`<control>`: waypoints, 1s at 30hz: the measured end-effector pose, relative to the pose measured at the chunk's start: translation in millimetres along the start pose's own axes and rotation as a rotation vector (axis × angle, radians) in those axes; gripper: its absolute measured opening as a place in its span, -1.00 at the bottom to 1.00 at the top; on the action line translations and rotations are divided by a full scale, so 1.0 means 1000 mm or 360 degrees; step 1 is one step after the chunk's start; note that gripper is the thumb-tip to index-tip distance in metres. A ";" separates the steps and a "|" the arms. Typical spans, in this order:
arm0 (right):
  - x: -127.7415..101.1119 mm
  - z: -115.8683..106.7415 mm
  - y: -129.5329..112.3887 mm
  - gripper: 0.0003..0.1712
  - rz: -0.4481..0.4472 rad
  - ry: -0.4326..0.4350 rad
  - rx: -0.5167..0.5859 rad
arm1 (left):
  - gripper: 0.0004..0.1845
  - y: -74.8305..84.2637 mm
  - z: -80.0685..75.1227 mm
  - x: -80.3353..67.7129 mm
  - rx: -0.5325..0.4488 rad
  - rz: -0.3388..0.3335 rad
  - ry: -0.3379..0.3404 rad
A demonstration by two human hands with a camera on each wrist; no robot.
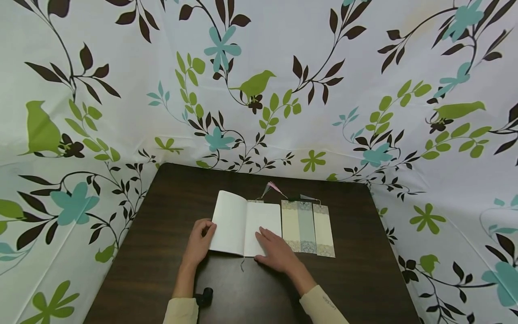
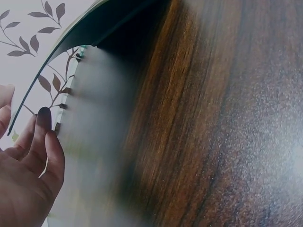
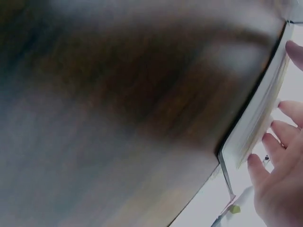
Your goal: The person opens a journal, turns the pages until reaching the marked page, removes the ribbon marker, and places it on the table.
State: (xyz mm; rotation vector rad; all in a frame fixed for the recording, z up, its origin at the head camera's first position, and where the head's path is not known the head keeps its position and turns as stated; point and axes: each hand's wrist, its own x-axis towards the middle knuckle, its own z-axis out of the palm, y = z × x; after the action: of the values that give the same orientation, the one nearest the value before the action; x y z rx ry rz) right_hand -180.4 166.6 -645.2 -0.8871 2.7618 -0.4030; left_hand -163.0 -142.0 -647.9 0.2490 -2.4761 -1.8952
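An open notebook (image 1: 228, 225) with blank white pages lies on the dark table. My left hand (image 1: 199, 240) pinches the outer edge of its left side; in the left wrist view the dark cover (image 2: 71, 40) bows upward, its edge between the thumb and fingers (image 2: 42, 137). My right hand (image 1: 277, 249) rests with fingers extended on the right page (image 1: 263, 220). In the right wrist view, those fingertips (image 3: 270, 142) lie along the page block (image 3: 251, 123). A thin ribbon (image 1: 242, 264) hangs from the spine's bottom.
Right of the notebook lie cream and blue-grey bookmarks (image 1: 306, 225) with patterned ends. A pink and grey tassel (image 1: 272, 185) and a grey tassel (image 1: 309, 197) lie above them. A small black object (image 1: 205, 297) is beside my left wrist. Patterned fabric (image 1: 283, 45) surrounds the wood-grain table (image 1: 141, 270).
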 end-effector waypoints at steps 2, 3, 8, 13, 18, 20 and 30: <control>0.000 -0.003 0.001 -0.12 -0.0018 -0.0018 0.0022 | -0.67 0.000 0.000 0.000 -0.0001 -0.0008 0.0000; 0.001 -0.004 0.002 -0.13 -0.0019 -0.0031 0.0046 | -0.67 0.001 -0.001 0.001 -0.0005 -0.0010 0.0001; 0.003 -0.008 0.006 -0.21 -0.0018 -0.0060 0.0140 | -0.65 0.002 -0.001 0.002 -0.0002 -0.0020 -0.0001; 0.001 -0.010 0.009 -0.48 -0.0047 -0.0050 0.0267 | -0.65 0.002 -0.001 0.004 0.0001 -0.0057 -0.0003; 0.000 -0.013 0.010 -0.79 -0.0061 -0.0011 0.0286 | -0.66 0.002 -0.001 0.004 0.0030 -0.0051 0.0013; 0.000 -0.013 0.010 -0.85 -0.0070 0.0012 0.0223 | -0.66 0.002 -0.002 0.004 0.0042 -0.0051 0.0017; -0.002 -0.012 0.012 -0.95 -0.0075 0.0137 -0.0020 | -0.66 -0.001 0.000 0.005 0.0047 -0.0036 0.0019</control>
State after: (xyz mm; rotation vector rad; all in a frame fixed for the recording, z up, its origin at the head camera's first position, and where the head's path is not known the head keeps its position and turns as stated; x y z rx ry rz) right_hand -188.5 179.1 -637.3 -0.9610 2.8287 -0.4428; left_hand -167.3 -143.2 -649.5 0.2892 -2.5059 -1.8604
